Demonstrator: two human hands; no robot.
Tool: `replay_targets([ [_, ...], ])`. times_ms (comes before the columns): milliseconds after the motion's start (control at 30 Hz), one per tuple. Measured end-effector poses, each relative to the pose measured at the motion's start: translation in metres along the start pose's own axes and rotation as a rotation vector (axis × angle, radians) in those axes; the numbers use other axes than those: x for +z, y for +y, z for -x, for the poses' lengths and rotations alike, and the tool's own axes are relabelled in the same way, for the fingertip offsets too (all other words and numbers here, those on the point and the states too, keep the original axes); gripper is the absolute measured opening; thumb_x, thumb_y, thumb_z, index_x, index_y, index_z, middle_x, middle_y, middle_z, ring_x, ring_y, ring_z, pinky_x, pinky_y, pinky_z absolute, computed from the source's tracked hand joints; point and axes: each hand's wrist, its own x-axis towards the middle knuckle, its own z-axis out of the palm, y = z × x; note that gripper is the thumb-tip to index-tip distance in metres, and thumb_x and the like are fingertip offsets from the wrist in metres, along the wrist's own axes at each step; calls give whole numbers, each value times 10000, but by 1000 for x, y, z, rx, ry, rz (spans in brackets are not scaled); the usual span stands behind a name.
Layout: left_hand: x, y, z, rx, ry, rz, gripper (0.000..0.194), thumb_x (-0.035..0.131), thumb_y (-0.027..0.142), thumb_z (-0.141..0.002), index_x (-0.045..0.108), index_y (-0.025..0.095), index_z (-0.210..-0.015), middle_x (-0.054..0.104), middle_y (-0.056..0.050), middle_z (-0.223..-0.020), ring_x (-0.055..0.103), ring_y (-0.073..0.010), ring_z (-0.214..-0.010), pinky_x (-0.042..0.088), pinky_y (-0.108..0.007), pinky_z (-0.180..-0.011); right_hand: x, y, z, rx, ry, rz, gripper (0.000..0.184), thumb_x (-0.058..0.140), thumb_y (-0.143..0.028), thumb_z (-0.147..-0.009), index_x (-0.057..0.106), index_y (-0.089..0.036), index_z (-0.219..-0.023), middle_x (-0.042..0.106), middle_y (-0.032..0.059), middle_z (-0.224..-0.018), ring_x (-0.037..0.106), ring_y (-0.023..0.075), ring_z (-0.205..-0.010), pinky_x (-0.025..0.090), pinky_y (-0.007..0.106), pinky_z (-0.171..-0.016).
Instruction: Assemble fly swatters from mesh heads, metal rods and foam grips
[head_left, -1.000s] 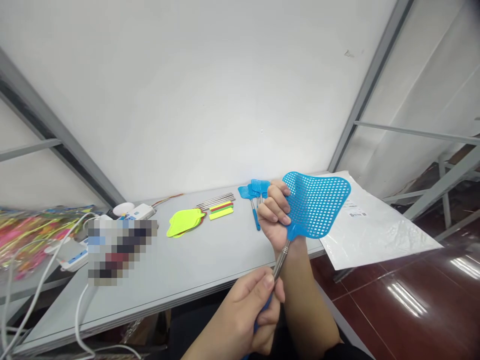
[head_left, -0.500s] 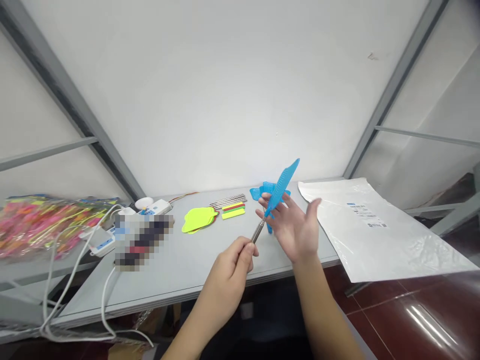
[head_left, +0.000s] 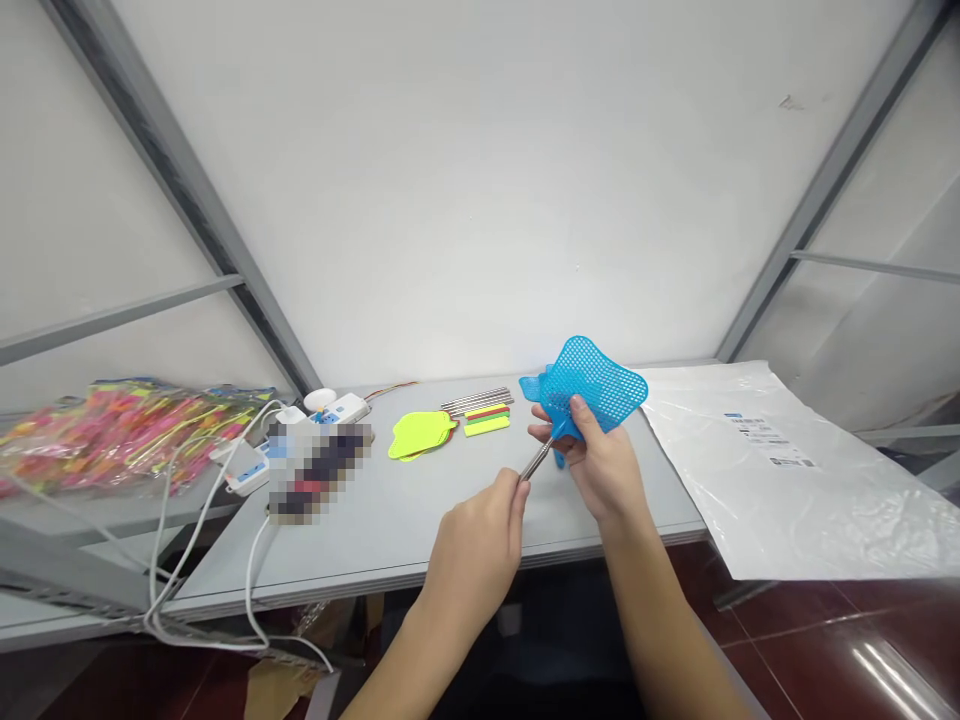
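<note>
A fly swatter (head_left: 589, 375) with a blue mesh head and a thin metal rod is held tilted above the table. My left hand (head_left: 476, 530) is closed around the rod, which hides its lower end. My right hand (head_left: 606, 465) grips the base of the head, thumb on the front face and fingers behind. More blue swatter parts (head_left: 529, 388) lie on the table behind, partly covered by the head. To the left are yellow-green swatter heads (head_left: 420, 432) in a stack, with several metal rods (head_left: 480, 398) and coloured plastic strips (head_left: 487, 425) beside them.
On the right, a white plastic sheet with a label (head_left: 772, 460) overhangs the front edge of the grey table (head_left: 360, 540). At left are power strips (head_left: 251, 472), white cables (head_left: 255, 590), a blurred patch (head_left: 322, 480) and a clear bag of colourful items (head_left: 150, 430).
The swatter head has turned from nearly edge-on to face me. My right hand went from spread open to gripping its base. The view has shifted slightly left.
</note>
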Motion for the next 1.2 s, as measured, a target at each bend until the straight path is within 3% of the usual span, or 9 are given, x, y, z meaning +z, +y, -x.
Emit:
replay_targets([
  [167,0,1,-1,-57,-107,453,328,318,430,-991,451,209,-789,413,41,-595,383,-125,-537,250,-238,-540,7,7,-1,-13,-30,-42,261,679,-395,-826,675,-149,-915,737,94,-865,716,244,-845,553,433,-856],
  [300,-1,3,1,-190,-303,873,372,339,523,-965,447,202,-811,276,80,-578,207,-73,-438,195,-199,-420,8,5,0,12,-30,-31,274,685,-413,-817,678,-154,-906,746,91,-826,724,232,-796,545,432,-866],
  [433,2,4,-1,-251,-417,1088,360,380,533,-954,444,202,-826,252,98,-569,136,-45,-403,152,-176,-370,1,2,0,43,-33,-36,279,694,-420,-807,690,-151,-882,751,94,-823,725,223,-777,547,402,-846],
  [633,2,-2,-6,-251,-415,1184,351,384,526,-958,473,197,-875,296,110,-554,148,-17,-350,171,-159,-364,-6,8,9,265,-211,-85,332,671,-447,-818,699,-168,-996,748,105,-953,710,224,-894,537,367,-835],
  [800,0,-7,-10,-234,-467,1127,403,369,569,-942,475,182,-895,447,85,-555,422,-55,-336,347,-188,-415,0,22,24,197,-259,163,348,623,-470,-843,735,-146,-904,743,133,-958,692,237,-904,526,349,-793],
  [900,7,-8,-11,-220,-429,1167,479,364,628,-916,430,182,-756,391,94,-485,371,-53,-320,371,-203,-421,2,28,33,188,-336,231,320,623,-453,-844,751,-159,-842,730,115,-1020,671,232,-954,495,366,-887],
  [1000,14,-11,-8,-221,-448,1147,456,395,626,-908,431,192,-776,302,125,-445,224,-38,-305,280,-173,-359,-7,24,28,135,-258,194,275,642,-426,-838,737,-173,-794,737,84,-934,680,218,-901,508,358,-859],
  [1100,18,-15,0,-225,-561,1015,440,381,602,-925,426,195,-765,310,120,-441,225,-39,-300,218,-158,-330,-25,7,6,21,-70,45,230,680,-405,-814,716,-184,-766,721,38,-824,693,183,-787,523,347,-835],
  [1200,18,-18,4,-216,-616,926,444,333,595,-940,406,199,-751,354,108,-456,277,-44,-288,200,-158,-320,-41,-9,-13,-3,-15,-25,232,716,-403,-781,702,-174,-745,712,39,-837,694,185,-766,536,356,-818],
])
